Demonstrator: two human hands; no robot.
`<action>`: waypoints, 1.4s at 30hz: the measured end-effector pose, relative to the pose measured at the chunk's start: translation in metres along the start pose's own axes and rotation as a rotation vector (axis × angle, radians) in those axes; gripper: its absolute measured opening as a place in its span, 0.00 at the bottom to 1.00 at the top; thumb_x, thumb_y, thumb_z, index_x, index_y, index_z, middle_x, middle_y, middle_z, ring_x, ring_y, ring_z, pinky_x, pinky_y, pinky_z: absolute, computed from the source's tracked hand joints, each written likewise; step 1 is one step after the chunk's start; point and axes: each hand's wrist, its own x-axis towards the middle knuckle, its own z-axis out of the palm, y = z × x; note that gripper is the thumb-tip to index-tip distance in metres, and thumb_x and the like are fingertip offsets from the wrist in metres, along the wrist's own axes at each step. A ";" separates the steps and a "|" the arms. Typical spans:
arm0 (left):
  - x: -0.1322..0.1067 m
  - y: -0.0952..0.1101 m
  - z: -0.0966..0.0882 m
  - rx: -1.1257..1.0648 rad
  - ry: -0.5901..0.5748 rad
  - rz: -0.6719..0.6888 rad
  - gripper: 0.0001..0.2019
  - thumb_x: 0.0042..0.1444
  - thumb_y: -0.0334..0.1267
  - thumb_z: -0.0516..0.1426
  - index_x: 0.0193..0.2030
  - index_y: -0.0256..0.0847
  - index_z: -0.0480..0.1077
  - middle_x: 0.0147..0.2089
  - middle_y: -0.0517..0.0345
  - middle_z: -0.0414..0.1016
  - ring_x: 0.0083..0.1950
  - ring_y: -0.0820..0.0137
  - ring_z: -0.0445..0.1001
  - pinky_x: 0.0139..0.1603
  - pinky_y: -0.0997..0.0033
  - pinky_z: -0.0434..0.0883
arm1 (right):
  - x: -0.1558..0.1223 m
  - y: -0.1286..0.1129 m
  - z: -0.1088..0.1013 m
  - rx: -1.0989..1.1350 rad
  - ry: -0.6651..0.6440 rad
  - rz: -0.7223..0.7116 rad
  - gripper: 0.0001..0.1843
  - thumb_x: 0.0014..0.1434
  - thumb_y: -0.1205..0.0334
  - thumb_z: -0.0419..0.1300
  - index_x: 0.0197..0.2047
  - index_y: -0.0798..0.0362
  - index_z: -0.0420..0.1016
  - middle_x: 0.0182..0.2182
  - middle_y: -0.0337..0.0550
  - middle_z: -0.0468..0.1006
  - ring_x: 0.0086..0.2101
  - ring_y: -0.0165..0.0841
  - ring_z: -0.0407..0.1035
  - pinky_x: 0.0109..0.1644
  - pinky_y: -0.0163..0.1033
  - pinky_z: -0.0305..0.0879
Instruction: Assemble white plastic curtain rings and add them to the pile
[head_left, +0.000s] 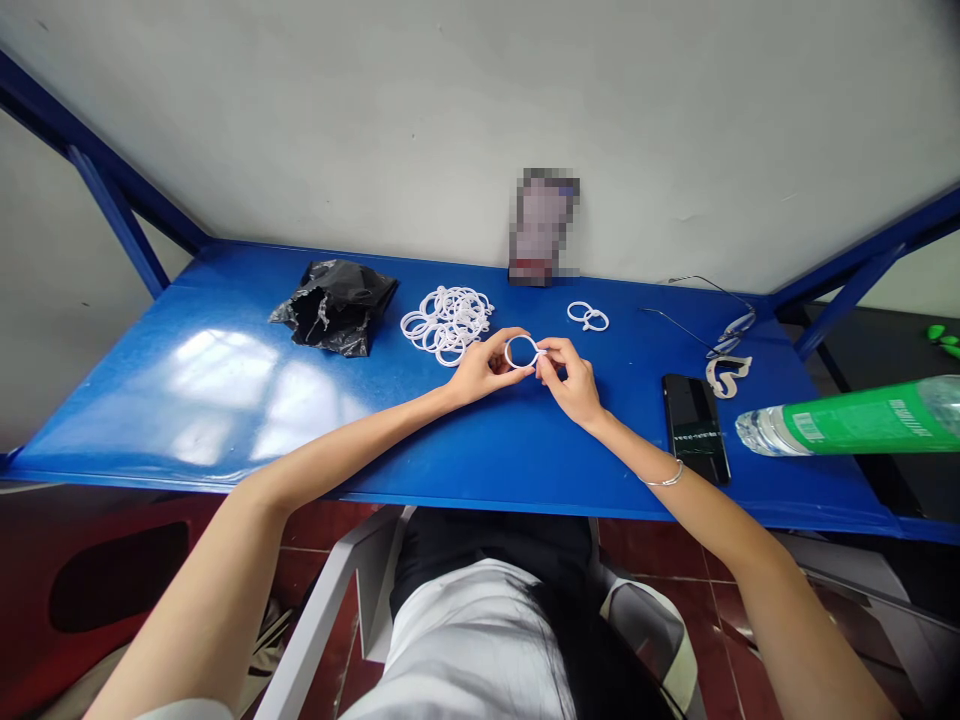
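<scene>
A white plastic ring (522, 351) is held between both hands above the blue table (225, 400). My left hand (484, 367) pinches its left side with fingers closed. My right hand (571, 378) pinches its right side, fingers curled. Just behind my left hand lies a pile of several white rings (448, 320). Two joined white rings (588, 316) lie beyond my right hand.
A crumpled black plastic bag (336, 305) sits at the back left. A black phone (695, 425), a white clip (727, 374) and a thin cable (697, 335) lie to the right. A green-labelled water bottle (855, 418) lies on its side at the right edge. A blurred card (541, 228) leans on the wall.
</scene>
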 end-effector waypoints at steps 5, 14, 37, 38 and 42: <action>0.000 0.000 0.000 0.007 -0.016 -0.004 0.25 0.55 0.49 0.61 0.54 0.37 0.64 0.22 0.68 0.61 0.20 0.80 0.59 0.21 0.81 0.58 | 0.001 0.002 -0.002 -0.220 0.052 -0.111 0.12 0.68 0.56 0.50 0.46 0.51 0.69 0.24 0.38 0.77 0.23 0.30 0.72 0.30 0.33 0.65; -0.001 0.002 0.001 0.040 -0.025 -0.005 0.24 0.56 0.48 0.60 0.54 0.38 0.62 0.23 0.68 0.61 0.21 0.79 0.60 0.22 0.80 0.60 | 0.006 0.007 -0.005 -0.474 0.099 -0.307 0.12 0.68 0.58 0.50 0.41 0.52 0.74 0.25 0.41 0.80 0.24 0.31 0.72 0.31 0.34 0.62; -0.001 0.000 0.001 0.092 -0.032 0.009 0.25 0.57 0.49 0.59 0.56 0.37 0.64 0.22 0.68 0.61 0.21 0.80 0.58 0.24 0.79 0.60 | 0.003 0.007 -0.005 -0.504 0.079 -0.325 0.12 0.68 0.60 0.48 0.38 0.51 0.72 0.23 0.40 0.79 0.22 0.31 0.70 0.30 0.36 0.61; -0.001 0.000 0.001 0.092 -0.033 0.009 0.25 0.57 0.49 0.59 0.56 0.37 0.64 0.22 0.68 0.61 0.21 0.80 0.58 0.24 0.80 0.60 | 0.003 0.007 -0.004 -0.501 0.079 -0.325 0.12 0.68 0.60 0.48 0.38 0.51 0.72 0.23 0.40 0.78 0.22 0.32 0.70 0.30 0.36 0.61; -0.002 0.000 0.001 0.093 -0.034 0.013 0.24 0.57 0.48 0.59 0.56 0.37 0.65 0.22 0.68 0.61 0.20 0.80 0.58 0.24 0.80 0.60 | 0.003 0.008 -0.004 -0.476 0.077 -0.328 0.12 0.67 0.61 0.48 0.37 0.51 0.72 0.23 0.40 0.78 0.22 0.32 0.69 0.30 0.37 0.60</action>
